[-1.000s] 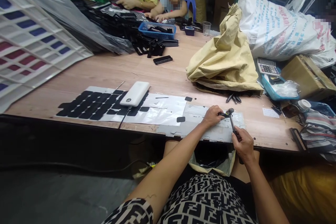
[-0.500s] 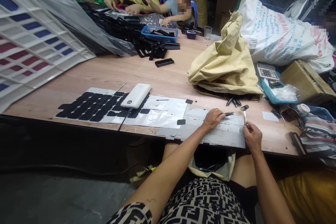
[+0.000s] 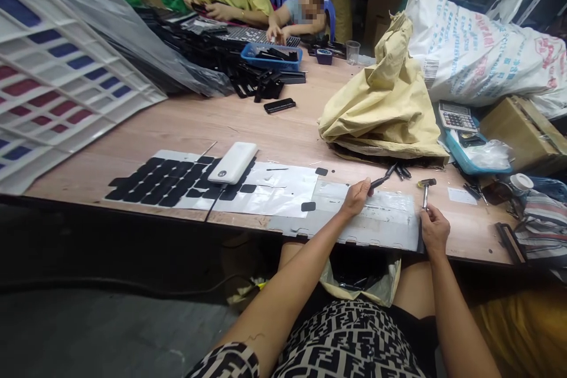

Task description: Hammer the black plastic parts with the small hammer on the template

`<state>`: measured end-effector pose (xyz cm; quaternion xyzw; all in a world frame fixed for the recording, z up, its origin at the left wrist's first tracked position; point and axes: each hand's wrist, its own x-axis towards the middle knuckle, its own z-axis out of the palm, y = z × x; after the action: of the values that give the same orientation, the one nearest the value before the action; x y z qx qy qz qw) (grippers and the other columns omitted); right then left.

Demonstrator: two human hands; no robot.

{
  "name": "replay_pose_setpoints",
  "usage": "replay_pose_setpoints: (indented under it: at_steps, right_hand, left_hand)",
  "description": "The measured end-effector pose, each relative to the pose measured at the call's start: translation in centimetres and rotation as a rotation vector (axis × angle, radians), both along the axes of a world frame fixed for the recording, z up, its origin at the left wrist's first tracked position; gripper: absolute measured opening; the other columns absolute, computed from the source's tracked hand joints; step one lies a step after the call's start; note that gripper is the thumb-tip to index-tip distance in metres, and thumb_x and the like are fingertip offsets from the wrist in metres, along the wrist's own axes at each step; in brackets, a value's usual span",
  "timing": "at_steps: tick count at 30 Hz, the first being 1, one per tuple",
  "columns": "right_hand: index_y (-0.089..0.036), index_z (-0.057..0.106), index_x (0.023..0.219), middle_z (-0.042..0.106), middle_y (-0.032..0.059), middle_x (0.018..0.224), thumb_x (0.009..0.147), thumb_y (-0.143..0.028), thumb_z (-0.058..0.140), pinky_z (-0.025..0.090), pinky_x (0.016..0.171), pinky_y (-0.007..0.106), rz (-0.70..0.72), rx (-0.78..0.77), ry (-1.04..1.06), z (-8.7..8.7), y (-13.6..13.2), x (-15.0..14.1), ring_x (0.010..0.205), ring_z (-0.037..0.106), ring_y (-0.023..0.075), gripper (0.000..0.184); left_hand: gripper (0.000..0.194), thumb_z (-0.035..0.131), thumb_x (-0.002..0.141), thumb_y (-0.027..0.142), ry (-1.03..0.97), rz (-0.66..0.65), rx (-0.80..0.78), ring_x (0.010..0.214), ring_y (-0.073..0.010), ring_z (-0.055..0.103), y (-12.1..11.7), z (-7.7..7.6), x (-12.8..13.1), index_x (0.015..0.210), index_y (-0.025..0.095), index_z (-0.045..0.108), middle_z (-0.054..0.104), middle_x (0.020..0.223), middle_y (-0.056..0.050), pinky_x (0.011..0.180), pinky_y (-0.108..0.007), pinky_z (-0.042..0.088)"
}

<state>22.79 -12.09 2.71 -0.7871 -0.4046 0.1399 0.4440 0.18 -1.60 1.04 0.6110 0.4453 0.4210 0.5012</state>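
Note:
My right hand [image 3: 435,231] is closed round the handle of a small hammer [image 3: 426,188], whose yellow-and-dark head points away from me. My left hand [image 3: 357,196] pinches a slim black piece [image 3: 378,182]. The far end of that piece reaches to a group of short black pieces [image 3: 402,172] lying on the table; I cannot tell whether it touches them. Under and between my hands lies a clear, greyish sheet [image 3: 390,221] along the table's near edge.
A white power bank [image 3: 233,163] with a cable lies on a white sheet with black pads [image 3: 153,183]. Beyond stand a yellow sack [image 3: 376,112], a blue basket [image 3: 270,58] and a calculator [image 3: 458,116]. Two people sit at the far side, hands on the table.
My left hand has tipped the black piece's far end up toward the short black pieces. The hammer head has swung slightly right. Across the table, the yellow-shirted person's hands have come together.

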Motion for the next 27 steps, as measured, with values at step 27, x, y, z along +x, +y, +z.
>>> replay_pose_setpoints:
  at_steps: [27]
  right_hand:
    - [-0.012, 0.076, 0.108, 0.062, 0.0009, 0.069, 0.076, -0.042, 0.060, 0.045, 0.065, 0.026, 0.010, 0.011, -0.024, -0.8, -0.1, 0.2, 0.059, 0.052, 0.0138, 0.047]
  left_hand:
    - [0.019, 0.071, 0.077, 0.035, 0.410, -0.435, 0.330, 0.109, -0.0257, 0.054, -7.3, 2.4, -3.4, 0.089, 0.021, 0.067, 0.064, 0.113, -0.007, 0.095, -0.042, 0.046]
